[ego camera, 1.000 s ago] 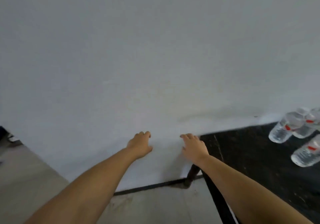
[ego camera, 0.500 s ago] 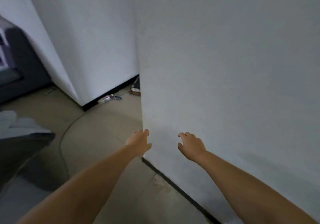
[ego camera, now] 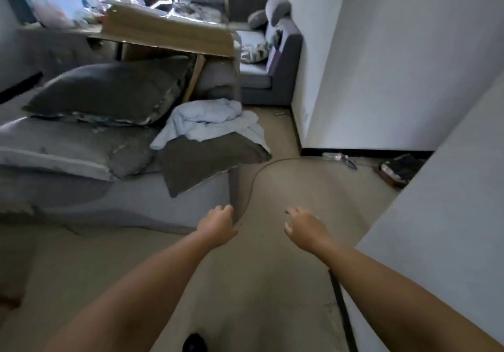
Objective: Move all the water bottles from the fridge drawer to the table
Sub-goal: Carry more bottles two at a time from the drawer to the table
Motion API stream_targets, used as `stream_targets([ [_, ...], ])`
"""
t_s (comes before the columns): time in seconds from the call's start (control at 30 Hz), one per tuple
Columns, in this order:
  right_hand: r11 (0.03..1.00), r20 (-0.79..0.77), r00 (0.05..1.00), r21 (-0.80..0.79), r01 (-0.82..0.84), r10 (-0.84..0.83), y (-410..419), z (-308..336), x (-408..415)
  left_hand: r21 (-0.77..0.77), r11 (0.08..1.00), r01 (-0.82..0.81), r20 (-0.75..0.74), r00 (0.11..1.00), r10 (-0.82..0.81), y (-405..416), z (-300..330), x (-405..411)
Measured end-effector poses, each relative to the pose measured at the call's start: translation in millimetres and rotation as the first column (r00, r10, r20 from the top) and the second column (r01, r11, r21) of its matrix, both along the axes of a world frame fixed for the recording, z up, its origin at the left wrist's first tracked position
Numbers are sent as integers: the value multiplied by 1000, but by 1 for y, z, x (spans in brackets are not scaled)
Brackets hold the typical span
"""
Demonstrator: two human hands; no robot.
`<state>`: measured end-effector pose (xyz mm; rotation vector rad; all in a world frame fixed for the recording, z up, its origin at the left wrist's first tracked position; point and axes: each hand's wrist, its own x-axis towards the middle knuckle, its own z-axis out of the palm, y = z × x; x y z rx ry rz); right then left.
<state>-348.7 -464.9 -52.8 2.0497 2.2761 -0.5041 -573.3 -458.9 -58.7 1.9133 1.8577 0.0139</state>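
Observation:
My left hand (ego camera: 218, 226) and my right hand (ego camera: 304, 227) reach out in front of me over the bare floor, both empty with fingers loosely apart. One clear water bottle (ego camera: 331, 156) lies on the floor against the far wall's black baseboard. Neither the fridge drawer nor the black table with the other bottles is in view.
A grey sofa (ego camera: 81, 188) with cushions and a pale blanket (ego camera: 210, 122) fills the left. A white wall (ego camera: 450, 215) stands close on my right. A cable (ego camera: 253, 180) curves across the beige floor. A dark box (ego camera: 401, 169) sits by the wall corner. A wooden table (ego camera: 169, 35) stands behind the sofa.
The view has swung left, away from the black table with bottles, past the white wall, into the living room. Both hands stay outstretched and empty.

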Motion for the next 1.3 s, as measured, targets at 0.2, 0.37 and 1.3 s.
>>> stream_targets([
  [0.2, 975, -17, 975, 27, -222, 223, 44, 8, -133, 37, 980, -193, -6, 981, 193, -5, 1, -119],
  [0.37, 942, -8, 942, 20, -336, 336, 68, 13, -252, 37, 949, -312, -10, 950, 312, -6, 4, -229],
  [1.3, 95, -50, 93, 46, -994, 994, -47, 22, -869, 86, 92, -992, 69, 98, 993, -263, 14, -668],
])
